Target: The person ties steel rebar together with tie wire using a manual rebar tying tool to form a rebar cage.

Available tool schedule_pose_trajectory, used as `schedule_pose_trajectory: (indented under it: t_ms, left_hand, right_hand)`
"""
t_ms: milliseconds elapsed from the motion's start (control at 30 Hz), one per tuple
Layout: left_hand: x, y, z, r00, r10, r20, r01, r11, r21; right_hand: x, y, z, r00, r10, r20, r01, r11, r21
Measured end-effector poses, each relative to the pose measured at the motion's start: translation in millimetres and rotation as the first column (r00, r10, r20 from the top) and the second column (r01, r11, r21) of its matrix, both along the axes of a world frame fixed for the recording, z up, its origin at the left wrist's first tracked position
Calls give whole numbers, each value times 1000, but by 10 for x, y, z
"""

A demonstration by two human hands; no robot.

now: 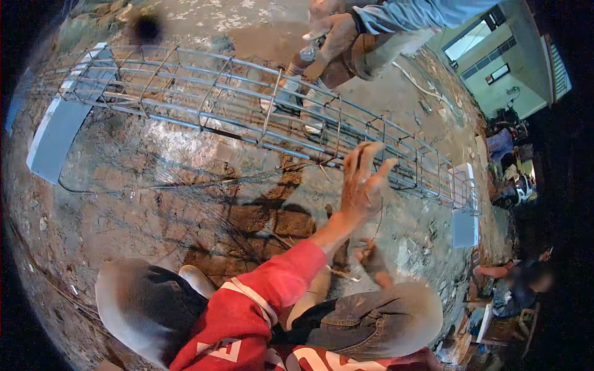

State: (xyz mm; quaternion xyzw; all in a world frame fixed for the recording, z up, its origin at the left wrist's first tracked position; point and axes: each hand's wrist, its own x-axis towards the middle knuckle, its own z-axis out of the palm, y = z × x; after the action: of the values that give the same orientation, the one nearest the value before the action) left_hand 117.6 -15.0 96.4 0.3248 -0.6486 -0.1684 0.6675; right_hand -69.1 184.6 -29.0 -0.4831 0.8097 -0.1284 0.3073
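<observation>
A long rebar cage (266,133) of lengthwise bars and square stirrups runs across the view. My left hand (364,185), out of a red sleeve, reaches to the cage's near side. Its fingers are spread and bent at the near lower bars, right by a stirrup. Below it, close over my right knee, is my right hand (372,258), partly in shadow, its fingers drawn together. A thin wire (380,219) rises from these fingers towards the cage.
White-grey supports carry the cage at its left end (55,139) and right end (464,229). Across it, a co-worker's hand (334,37) holds a small metal tool. A long thin rod (185,185) lies on the rough ground. Another person (520,284) sits at the far right.
</observation>
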Motion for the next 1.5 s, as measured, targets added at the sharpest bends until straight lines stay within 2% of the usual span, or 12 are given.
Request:
schedule_pose_trajectory:
  t_ms: [100, 200, 333, 533, 600, 733, 1033, 1100, 1267, 1333, 1400, 1500]
  left_hand:
    - [-40, 30, -100, 997, 70, -24, -65, 986, 155]
    - [-150, 63, -214, 948, -104, -301, 187, 946, 265]
    - [-148, -42, -233, 800, -208, -563, 343, 928, 145]
    - [-72, -35, -182, 888, -209, -409, 280, 952, 121]
    - [-146, -49, -294, 914, -255, -316, 302, 947, 107]
    - [-176, -37, -321, 902, -244, -357, 301, 946, 116]
    - [-234, -95, -251, 907, -259, -333, 312, 943, 115]
    - [-222, -105, -253, 899, -259, -353, 313, 944, 103]
    - [-171, -142, -247, 858, -251, -448, 341, 931, 132]
    - [-151, -183, -92, 699, 36, -715, 435, 771, 465]
    - [-154, -310, 35, 608, 75, -790, 558, 667, 494]
    - [-324, -614, 71, 499, 168, -850, 851, 93, 517]
  right_hand:
    - [-376, 32, 858, 986, 46, -157, -81, 971, -227]
    - [-488, -619, 1975, 717, 267, -644, -445, 887, -128]
    - [-163, -1609, 2770, 507, 515, -691, -683, 729, 43]
    - [272, -2751, 2864, 400, 732, -552, -703, 631, 327]
    - [362, -2908, 2857, 202, 780, -592, -755, 509, 413]
    - [500, -3161, 2938, 219, 838, -499, -685, 497, 533]
    - [326, -3329, 2837, 134, 886, -444, -904, 293, 312]
    - [640, -3292, 2987, 13, 863, -506, -659, 388, 645]
    - [452, -3266, 2953, -121, 813, -570, -758, 295, 582]
    - [588, -3140, 2930, -129, 792, -597, -784, 287, 551]
    - [921, -2930, 2950, 192, 806, -560, -474, 575, 666]
    - [718, -2752, 2645, 434, 783, -445, -746, 590, 309]
